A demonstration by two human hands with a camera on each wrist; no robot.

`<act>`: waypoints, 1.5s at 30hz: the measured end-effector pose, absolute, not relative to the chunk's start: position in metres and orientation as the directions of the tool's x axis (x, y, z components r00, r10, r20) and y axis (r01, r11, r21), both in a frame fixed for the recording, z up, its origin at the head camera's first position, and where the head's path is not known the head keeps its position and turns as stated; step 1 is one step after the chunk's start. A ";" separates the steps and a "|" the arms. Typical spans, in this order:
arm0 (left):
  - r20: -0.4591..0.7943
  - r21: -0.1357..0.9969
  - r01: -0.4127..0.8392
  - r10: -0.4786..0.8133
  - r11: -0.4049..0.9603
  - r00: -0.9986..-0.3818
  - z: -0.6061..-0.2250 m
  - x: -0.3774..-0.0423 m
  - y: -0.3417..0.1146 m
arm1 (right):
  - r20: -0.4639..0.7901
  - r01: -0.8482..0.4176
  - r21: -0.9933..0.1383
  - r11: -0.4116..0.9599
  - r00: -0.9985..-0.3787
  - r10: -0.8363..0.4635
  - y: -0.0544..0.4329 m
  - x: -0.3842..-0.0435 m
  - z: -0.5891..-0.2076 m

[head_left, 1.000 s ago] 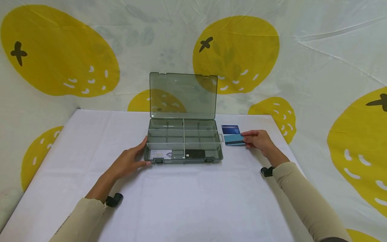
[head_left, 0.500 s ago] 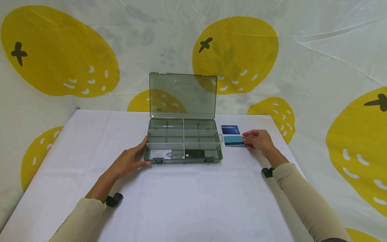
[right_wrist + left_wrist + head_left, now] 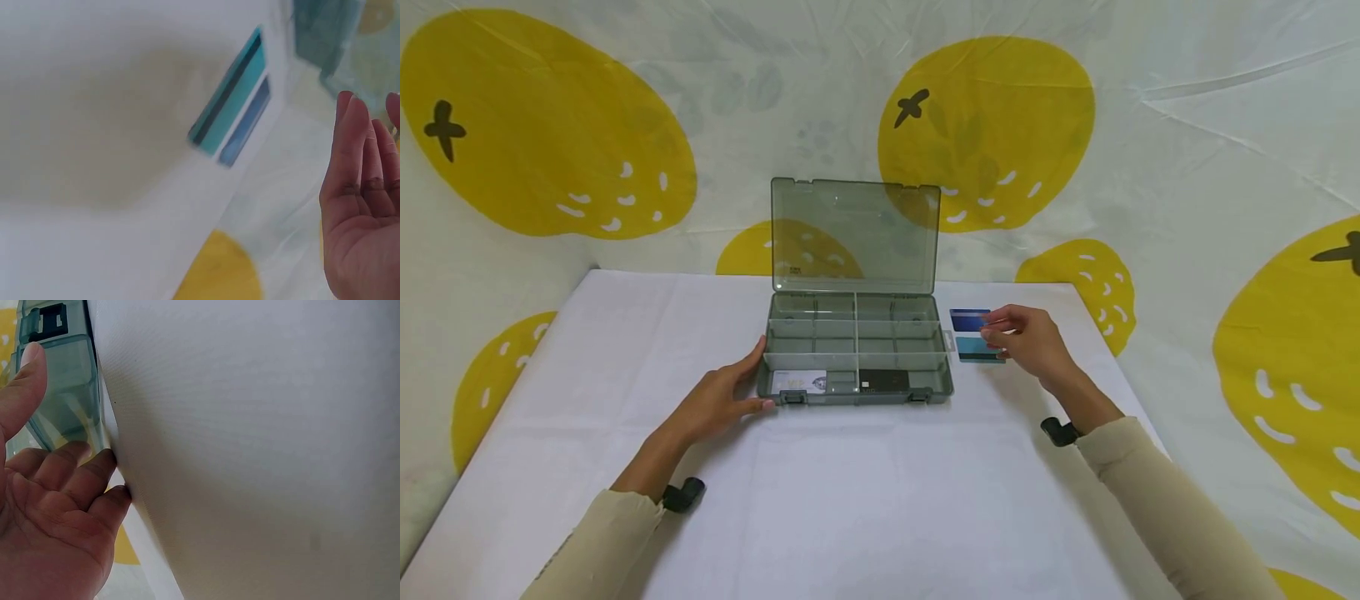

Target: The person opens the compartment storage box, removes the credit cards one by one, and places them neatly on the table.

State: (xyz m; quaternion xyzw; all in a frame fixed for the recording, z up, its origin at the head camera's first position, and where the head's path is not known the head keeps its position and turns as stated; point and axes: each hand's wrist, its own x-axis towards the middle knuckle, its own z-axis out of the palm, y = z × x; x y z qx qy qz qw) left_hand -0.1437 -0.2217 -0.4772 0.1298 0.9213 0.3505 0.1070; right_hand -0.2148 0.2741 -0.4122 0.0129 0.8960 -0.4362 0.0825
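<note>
A smoky grey divided plastic box (image 3: 850, 399) stands on the table with its lid (image 3: 850, 229) raised at the back. My left hand (image 3: 721, 402) rests on its left front corner, thumb at the front wall and fingers along the side; the left wrist view shows them loosely extended. In the front compartments lie a white card (image 3: 790, 382) on the left and a black card (image 3: 886, 381) on the right. Right of the box, a dark blue card (image 3: 962, 321) lies behind a teal striped card (image 3: 976, 348). Above both hovers my right hand (image 3: 1032, 340), fingers relaxed and holding nothing.
White cloth covers the table (image 3: 865, 500). Behind it hangs a pale curtain (image 3: 722, 108) with yellow fruit prints. The middle and back compartments of the box hold no cards. A small hanging tab (image 3: 949, 341) sticks out from the box's right side.
My right hand has let go of the teal card, which now lies on the table, and has lifted and shifted slightly left over the cards. The left hand stays at the box.
</note>
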 end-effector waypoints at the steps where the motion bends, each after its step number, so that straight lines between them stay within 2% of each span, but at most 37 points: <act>1: -0.106 0.675 0.164 0.314 0.720 -0.944 -0.477 -0.144 -0.222 | -0.155 0.081 -0.791 0.607 -0.986 -0.069 0.268 -0.211 -0.409; 13: -0.106 0.674 0.164 0.313 0.721 -0.944 -0.476 -0.143 -0.222 | -0.177 0.044 -0.876 0.481 -0.956 -0.235 0.216 -0.182 -0.406; 25: -0.107 0.685 0.158 0.312 0.712 -0.944 -0.478 -0.143 -0.223 | -0.193 0.022 -0.898 0.440 -0.918 -0.346 0.175 -0.178 -0.422; 36: -0.101 0.677 0.166 0.315 0.717 -0.944 -0.478 -0.145 -0.223 | -0.243 0.052 -0.877 0.478 -0.905 -0.348 0.159 -0.185 -0.437; 45: -0.104 0.675 0.164 0.314 0.719 -0.944 -0.480 -0.145 -0.224 | -0.327 0.183 -0.886 0.426 -0.897 -0.295 0.151 -0.189 -0.439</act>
